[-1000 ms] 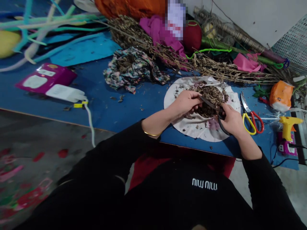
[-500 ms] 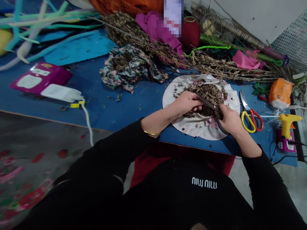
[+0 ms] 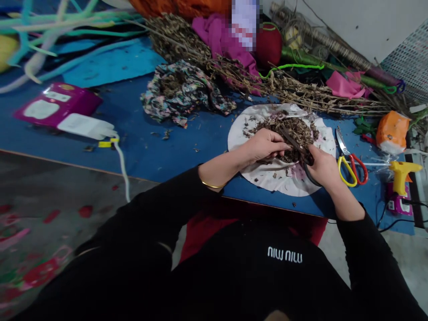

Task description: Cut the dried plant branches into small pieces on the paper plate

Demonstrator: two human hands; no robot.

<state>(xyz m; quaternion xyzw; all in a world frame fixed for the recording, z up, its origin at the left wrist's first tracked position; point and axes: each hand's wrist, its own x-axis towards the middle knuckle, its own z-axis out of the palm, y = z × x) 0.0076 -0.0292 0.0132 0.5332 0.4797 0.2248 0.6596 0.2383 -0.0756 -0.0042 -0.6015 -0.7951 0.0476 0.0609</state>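
Observation:
A pair of dark scissors is gripped in my right hand, its black handle loop showing below the palm. The blades point up and left, slightly parted, close to the fingertips of my left hand. That hand is closed in a pinch; what it pinches is too small to make out. Beneath both hands lies a heap of chopped dried plant on a round white cloth. Scissors with one yellow and one red handle rest on the blue table, right of the cloth.
Dried plant stalks run along the back. A crumpled floral cloth holds more dried bits. At the left lies a purple packet; at the right are an orange packet and a yellow glue gun with black cables.
The blades of the dark scissors have parted near my left fingertips. My left fingers have shifted slightly to the right, and the whole view has moved a little.

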